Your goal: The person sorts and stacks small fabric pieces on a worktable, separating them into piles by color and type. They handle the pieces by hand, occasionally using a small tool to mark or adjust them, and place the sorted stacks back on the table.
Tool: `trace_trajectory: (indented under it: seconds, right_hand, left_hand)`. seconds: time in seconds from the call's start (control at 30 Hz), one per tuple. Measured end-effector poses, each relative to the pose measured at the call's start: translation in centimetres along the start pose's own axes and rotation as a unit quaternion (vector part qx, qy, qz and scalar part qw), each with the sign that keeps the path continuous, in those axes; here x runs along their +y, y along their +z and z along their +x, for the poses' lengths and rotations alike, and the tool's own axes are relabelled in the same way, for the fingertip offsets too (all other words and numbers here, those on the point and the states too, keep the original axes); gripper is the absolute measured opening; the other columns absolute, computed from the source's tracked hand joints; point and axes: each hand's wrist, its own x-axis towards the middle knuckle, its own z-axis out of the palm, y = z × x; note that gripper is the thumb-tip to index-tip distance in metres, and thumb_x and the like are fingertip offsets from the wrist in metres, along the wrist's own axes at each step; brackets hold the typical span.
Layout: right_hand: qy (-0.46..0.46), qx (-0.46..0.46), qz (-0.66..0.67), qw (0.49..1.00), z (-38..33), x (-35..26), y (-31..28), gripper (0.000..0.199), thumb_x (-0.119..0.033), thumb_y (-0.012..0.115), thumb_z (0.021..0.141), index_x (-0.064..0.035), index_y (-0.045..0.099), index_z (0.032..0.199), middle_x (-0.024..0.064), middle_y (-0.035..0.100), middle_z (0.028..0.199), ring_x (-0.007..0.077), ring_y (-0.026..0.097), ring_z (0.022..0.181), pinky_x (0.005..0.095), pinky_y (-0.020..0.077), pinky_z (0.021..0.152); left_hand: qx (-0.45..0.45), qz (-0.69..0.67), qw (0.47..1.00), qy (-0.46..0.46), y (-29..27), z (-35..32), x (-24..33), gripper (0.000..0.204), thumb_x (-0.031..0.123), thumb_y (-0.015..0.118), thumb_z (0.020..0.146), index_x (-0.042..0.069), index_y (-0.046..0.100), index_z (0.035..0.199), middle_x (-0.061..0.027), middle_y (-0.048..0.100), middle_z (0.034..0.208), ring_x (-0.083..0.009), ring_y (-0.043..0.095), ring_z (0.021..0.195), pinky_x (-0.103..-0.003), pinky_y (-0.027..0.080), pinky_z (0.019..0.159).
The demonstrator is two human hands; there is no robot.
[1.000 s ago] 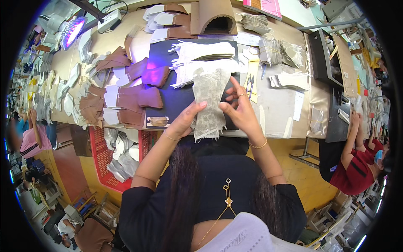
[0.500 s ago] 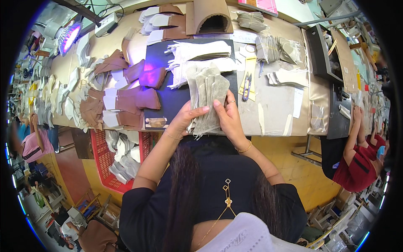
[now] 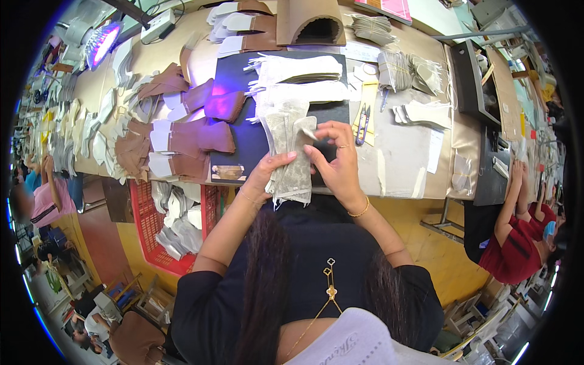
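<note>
My left hand [image 3: 263, 174] grips the lower left part of a fanned bundle of grey cut pieces [image 3: 281, 137], thumb on top. They look like thin leather or fabric strips with wide rounded ends and frayed lower edges. At the right side of the bundle, my right hand [image 3: 338, 159] has bent fingers and thumb on the foremost piece [image 3: 302, 167], whose upper corner is turned up at the fingertips. Just beyond lie stacked white pieces [image 3: 298, 68] with loose threads, on a black board [image 3: 240, 143].
Brown pieces with pale ends [image 3: 188, 135] lie at the left. On the right are thread snips [image 3: 363, 125], tied grey bundles [image 3: 395, 70] and a black tray [image 3: 471, 79]. A cardboard arch [image 3: 310, 21] stands at the back. A red crate [image 3: 139, 225] sits below the table. Co-workers are at both sides.
My right hand has shifted from holding the bundle's lower right side to the foremost piece's upper edge, fingers now bent. The fanned pieces are gathered closer together.
</note>
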Motion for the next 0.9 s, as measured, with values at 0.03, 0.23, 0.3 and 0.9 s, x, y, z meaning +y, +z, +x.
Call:
trace_trajectory:
  seconds: [0.03,0.23,0.3,0.9]
  right_hand:
    - [-0.015,-0.005,0.039,0.999,-0.1,0.0,0.3,0.027,0.0,0.072,0.08,-0.0045,0.057,0.101,0.0129,0.053,0.111,0.0277,0.053,0.104,0.0345,0.0449,0.089]
    - [0.077,-0.028,0.386,0.919,0.0,-1.1,-0.1,0.022,-0.001,0.061,0.094,-0.0064,0.045,0.109,0.0065,0.051,0.111,0.0098,0.054,0.093,0.0231,0.0479,0.078]
    - [0.143,-0.007,0.393,0.908,0.6,-1.2,-0.3,0.022,-0.002,0.06,0.095,-0.0061,0.045,0.11,0.0068,0.052,0.11,0.0085,0.056,0.086,0.0212,0.0493,0.072]
    - [-0.204,-0.056,-0.015,0.977,1.9,-3.4,2.4,0.031,0.001,0.072,0.079,-0.004,0.065,0.109,0.0161,0.06,0.121,0.0298,0.059,0.109,0.0383,0.0479,0.093]
  left_hand:
    - [0.0,0.002,1.0,0.026,-0.1,-0.1,-0.1,0.048,0.022,0.062,0.088,-0.004,0.052,0.127,-0.0192,0.067,0.105,-0.0275,0.07,0.091,-0.04,0.058,0.083]
    - [0.031,0.02,0.997,0.075,-2.2,-2.1,1.3,0.046,0.021,0.063,0.084,-0.006,0.055,0.12,-0.0186,0.068,0.099,-0.0259,0.069,0.086,-0.037,0.058,0.077]
    - [0.048,0.048,0.992,0.109,-3.2,-3.3,2.2,0.048,0.021,0.065,0.081,-0.008,0.054,0.118,-0.02,0.067,0.1,-0.0258,0.069,0.087,-0.038,0.059,0.076]
    - [-0.03,-0.021,0.987,0.155,-2.9,-4.2,1.9,0.053,0.025,0.063,0.089,-0.004,0.047,0.131,-0.02,0.065,0.11,-0.0268,0.068,0.092,-0.037,0.056,0.082]
